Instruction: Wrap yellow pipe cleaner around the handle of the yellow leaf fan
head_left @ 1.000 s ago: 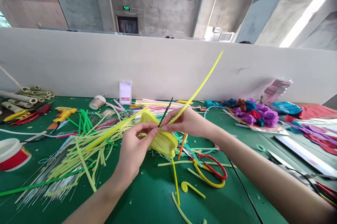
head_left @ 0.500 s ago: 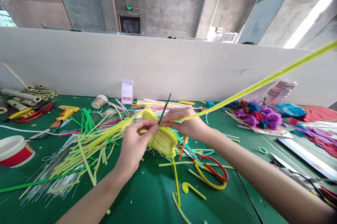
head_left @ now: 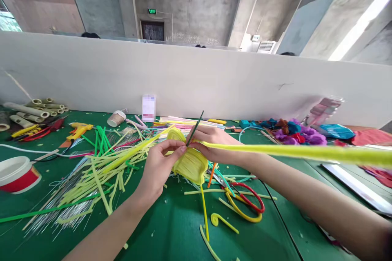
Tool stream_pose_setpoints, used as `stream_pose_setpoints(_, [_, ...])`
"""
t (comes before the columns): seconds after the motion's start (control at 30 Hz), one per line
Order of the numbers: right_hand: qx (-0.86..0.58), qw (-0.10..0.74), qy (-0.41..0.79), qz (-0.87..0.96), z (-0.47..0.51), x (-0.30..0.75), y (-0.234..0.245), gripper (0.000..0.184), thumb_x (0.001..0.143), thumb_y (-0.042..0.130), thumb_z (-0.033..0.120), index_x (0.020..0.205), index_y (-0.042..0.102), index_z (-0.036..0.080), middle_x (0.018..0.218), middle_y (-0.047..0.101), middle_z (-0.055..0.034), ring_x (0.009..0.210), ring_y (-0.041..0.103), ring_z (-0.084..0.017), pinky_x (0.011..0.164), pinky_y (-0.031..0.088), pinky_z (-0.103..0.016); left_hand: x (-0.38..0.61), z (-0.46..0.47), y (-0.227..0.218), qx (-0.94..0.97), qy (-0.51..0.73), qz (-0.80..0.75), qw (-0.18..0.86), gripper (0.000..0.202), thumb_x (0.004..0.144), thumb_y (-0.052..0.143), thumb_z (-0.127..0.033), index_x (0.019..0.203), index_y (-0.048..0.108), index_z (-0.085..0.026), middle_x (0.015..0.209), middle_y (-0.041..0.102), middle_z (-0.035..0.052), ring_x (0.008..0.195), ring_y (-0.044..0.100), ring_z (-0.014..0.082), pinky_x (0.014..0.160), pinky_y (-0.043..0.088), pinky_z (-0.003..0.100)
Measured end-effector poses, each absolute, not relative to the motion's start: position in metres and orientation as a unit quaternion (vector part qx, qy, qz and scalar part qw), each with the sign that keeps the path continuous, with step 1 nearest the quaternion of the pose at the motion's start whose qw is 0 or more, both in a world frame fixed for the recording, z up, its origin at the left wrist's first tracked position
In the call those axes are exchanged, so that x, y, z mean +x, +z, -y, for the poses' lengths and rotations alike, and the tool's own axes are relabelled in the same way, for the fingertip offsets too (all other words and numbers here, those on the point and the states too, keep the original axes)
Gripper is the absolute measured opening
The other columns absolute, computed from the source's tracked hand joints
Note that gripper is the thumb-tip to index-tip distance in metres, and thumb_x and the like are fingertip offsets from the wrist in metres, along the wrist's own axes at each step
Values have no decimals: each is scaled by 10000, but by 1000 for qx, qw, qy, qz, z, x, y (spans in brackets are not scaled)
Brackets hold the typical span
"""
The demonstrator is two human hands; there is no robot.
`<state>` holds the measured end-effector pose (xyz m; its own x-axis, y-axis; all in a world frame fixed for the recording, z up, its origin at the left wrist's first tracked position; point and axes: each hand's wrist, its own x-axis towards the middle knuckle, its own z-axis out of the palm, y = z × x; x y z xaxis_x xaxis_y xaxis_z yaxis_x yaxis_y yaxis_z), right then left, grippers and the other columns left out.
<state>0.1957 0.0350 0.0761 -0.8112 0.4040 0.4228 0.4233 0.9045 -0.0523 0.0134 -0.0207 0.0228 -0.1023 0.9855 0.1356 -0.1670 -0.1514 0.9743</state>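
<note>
The left hand has its thumb and first finger pressed together on the lower end of a dark green stem, just where it meets a yellow fuzzy shape. That shape is held up in front of the person, above the green table, with one lobe below the pinch and another behind it. The right hand is right beside the left, its fingers drawn in on the near end of a long yellow strip, which runs out over the forearm to the right edge of the view. Whether the right fingertips also press on the stem cannot be told, as they are partly hidden.

The yellow shape looks very light and soft, its rows of fuzz likely to flatten if squeezed, so the narrow middle by the stem seems the best place to hold it. The strip looks bendy and springy (probably wire under the fuzz), and the fuzz should give good grip; it is best taken close to the pinch, since the far end may swing. The stem looks thin and somewhat stiffer, and may twist between the fingers if held loosely.

On the table nearby lie scissors and a curled strip; a heap of pale strips spreads to the left.
</note>
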Motion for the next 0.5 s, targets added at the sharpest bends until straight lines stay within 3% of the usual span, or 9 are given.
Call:
stream_pose_setpoints(0.13, [-219, 209, -21, 953, -36, 194, 77, 191, 943, 504, 130, 1070, 644, 160, 1042, 682, -116, 918, 650, -215, 778, 542, -331, 11, 23, 26, 529, 576, -462, 419, 199, 767, 756, -349, 858, 746, -173, 829, 734, 43, 765, 679, 206, 691, 546, 306])
stream_pose_setpoints(0.4, [-268, 203, 72, 939, -36, 189, 79, 122, 915, 546, 108, 932, 649, 171, 928, 687, -81, 895, 647, -209, 780, 522, -328, 3, 21, 46, 744, 419, -517, 60, 68, 893, 647, -217, 871, 692, -172, 888, 686, 63, 908, 644, 271, 794, 503, 398])
stream_pose_setpoints(0.5, [-274, 190, 93, 938, -37, 188, 83, 135, 913, 545, 85, 927, 648, 169, 917, 698, -66, 891, 652, -198, 794, 517, -327, 6, 23, 53, 771, 345, -536, -13, 91, 922, 605, -209, 894, 669, -150, 915, 655, 90, 950, 612, 304, 803, 498, 435])
